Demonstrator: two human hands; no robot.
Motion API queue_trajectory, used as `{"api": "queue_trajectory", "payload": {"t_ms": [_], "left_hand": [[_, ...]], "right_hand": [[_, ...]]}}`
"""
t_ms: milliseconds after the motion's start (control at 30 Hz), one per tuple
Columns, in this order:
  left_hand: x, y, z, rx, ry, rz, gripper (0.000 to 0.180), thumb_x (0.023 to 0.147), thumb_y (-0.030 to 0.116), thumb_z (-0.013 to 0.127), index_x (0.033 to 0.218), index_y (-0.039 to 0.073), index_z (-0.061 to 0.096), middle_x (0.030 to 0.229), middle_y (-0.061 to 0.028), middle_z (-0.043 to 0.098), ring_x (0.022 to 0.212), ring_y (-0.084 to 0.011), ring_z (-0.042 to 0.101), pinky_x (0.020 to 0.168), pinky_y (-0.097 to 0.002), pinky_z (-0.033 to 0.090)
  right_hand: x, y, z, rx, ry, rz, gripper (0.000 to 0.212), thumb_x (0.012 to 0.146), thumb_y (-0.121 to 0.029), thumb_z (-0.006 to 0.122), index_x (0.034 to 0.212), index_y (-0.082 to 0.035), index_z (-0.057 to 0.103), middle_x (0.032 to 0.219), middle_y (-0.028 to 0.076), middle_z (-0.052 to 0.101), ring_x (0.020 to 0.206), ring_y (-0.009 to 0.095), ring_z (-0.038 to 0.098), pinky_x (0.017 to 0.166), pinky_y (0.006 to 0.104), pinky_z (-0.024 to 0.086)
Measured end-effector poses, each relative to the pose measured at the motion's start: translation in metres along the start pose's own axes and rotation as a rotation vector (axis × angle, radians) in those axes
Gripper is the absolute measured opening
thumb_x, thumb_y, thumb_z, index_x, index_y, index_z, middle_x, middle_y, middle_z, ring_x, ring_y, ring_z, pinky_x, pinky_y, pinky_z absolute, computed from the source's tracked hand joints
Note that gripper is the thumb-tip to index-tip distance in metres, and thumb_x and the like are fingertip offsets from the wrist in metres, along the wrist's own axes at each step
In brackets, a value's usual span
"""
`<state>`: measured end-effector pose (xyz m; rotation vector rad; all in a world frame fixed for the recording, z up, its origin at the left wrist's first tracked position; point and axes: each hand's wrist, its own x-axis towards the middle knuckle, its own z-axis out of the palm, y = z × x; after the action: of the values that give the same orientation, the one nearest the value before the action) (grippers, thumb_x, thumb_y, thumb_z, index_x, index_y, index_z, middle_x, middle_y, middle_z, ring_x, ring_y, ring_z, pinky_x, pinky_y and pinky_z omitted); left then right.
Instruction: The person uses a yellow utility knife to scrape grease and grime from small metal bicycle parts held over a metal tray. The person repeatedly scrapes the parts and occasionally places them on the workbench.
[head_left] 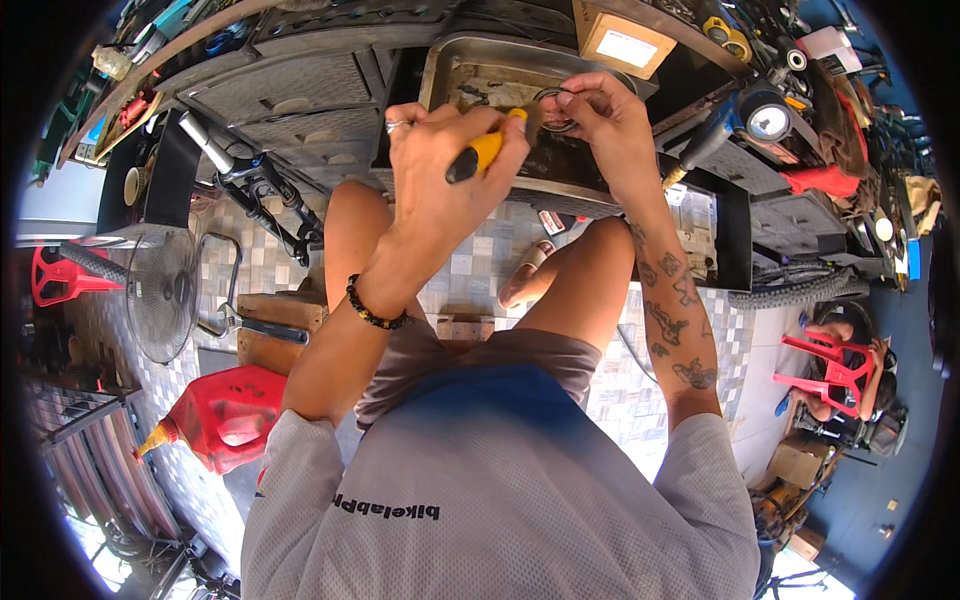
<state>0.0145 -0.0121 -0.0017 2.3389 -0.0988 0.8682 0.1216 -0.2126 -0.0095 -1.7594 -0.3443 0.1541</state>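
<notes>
My left hand [445, 160] is closed around the yellow and black handle of a brush [485, 152]. The brush's bristle end points right, close to a thin metal ring [550, 97]. That ring is pinched between the thumb and fingers of my right hand [612, 125]; its exact kind I cannot make out. Both hands are over a metal tray [432, 78] with dark, dirty liquid or grime in it. Several small dark parts [475, 92] lie at the tray's far left, partly behind my left hand.
A small box [625, 45] stands behind the tray. At left are a bicycle fork [265, 195], a standing fan [163, 297] and a red jug [230, 418] with a yellow spout. A black bin [736, 230] sits at right; farther right, another person is near a red plastic chair [832, 365].
</notes>
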Motion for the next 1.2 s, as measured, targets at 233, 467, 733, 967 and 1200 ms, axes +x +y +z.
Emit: {"api": "queue_trajectory", "payload": {"t_ms": [233, 467, 733, 967, 1200], "left_hand": [[0.000, -0.011, 0.006, -0.107, 0.083, 0.028, 0.017, 0.103, 0.021, 0.083, 0.099, 0.005, 0.086, 0.074, -0.0095, 0.079, 0.063, -0.0246, 0.069, 0.094, -0.0357, 0.043], [-0.002, -0.014, 0.001, 0.040, 0.012, 0.077, 0.020, 0.103, 0.024, 0.082, 0.092, 0.007, 0.086, 0.073, -0.0103, 0.078, 0.064, -0.0297, 0.069, 0.094, -0.0372, 0.046], [0.006, -0.009, 0.003, -0.170, 0.172, 0.152, 0.016, 0.103, 0.022, 0.082, 0.096, 0.008, 0.086, 0.078, -0.0069, 0.079, 0.069, -0.0237, 0.066, 0.096, -0.0376, 0.042], [0.000, -0.012, 0.007, -0.126, 0.162, 0.153, 0.014, 0.101, 0.020, 0.083, 0.096, 0.007, 0.086, 0.081, -0.0079, 0.080, 0.070, -0.0249, 0.068, 0.094, -0.0373, 0.042], [-0.001, -0.009, 0.009, -0.140, 0.091, 0.074, 0.013, 0.100, 0.019, 0.084, 0.098, 0.006, 0.086, 0.079, -0.0092, 0.079, 0.070, -0.0240, 0.069, 0.096, -0.0370, 0.044]], "right_hand": [[0.001, 0.000, 0.002, 0.018, 0.001, -0.017, 0.016, 0.115, -0.010, 0.070, 0.129, -0.004, 0.069, 0.117, 0.011, 0.086, 0.102, 0.015, 0.081, 0.088, 0.0293, 0.061], [0.003, -0.004, 0.003, 0.114, 0.058, -0.051, 0.017, 0.114, -0.010, 0.073, 0.129, -0.002, 0.070, 0.117, 0.011, 0.086, 0.101, 0.014, 0.081, 0.088, 0.0290, 0.062], [0.009, -0.003, 0.002, 0.014, 0.002, -0.103, 0.012, 0.113, -0.014, 0.075, 0.121, -0.005, 0.074, 0.112, 0.007, 0.085, 0.095, 0.012, 0.080, 0.079, 0.0247, 0.057], [0.004, -0.003, 0.006, 0.085, 0.038, -0.115, 0.013, 0.115, -0.016, 0.074, 0.123, -0.007, 0.072, 0.112, 0.007, 0.086, 0.095, 0.011, 0.080, 0.076, 0.0239, 0.055], [0.012, -0.001, 0.009, 0.191, 0.107, -0.183, 0.013, 0.115, -0.011, 0.073, 0.125, -0.004, 0.071, 0.116, 0.011, 0.086, 0.103, 0.018, 0.083, 0.086, 0.0279, 0.063]]}}
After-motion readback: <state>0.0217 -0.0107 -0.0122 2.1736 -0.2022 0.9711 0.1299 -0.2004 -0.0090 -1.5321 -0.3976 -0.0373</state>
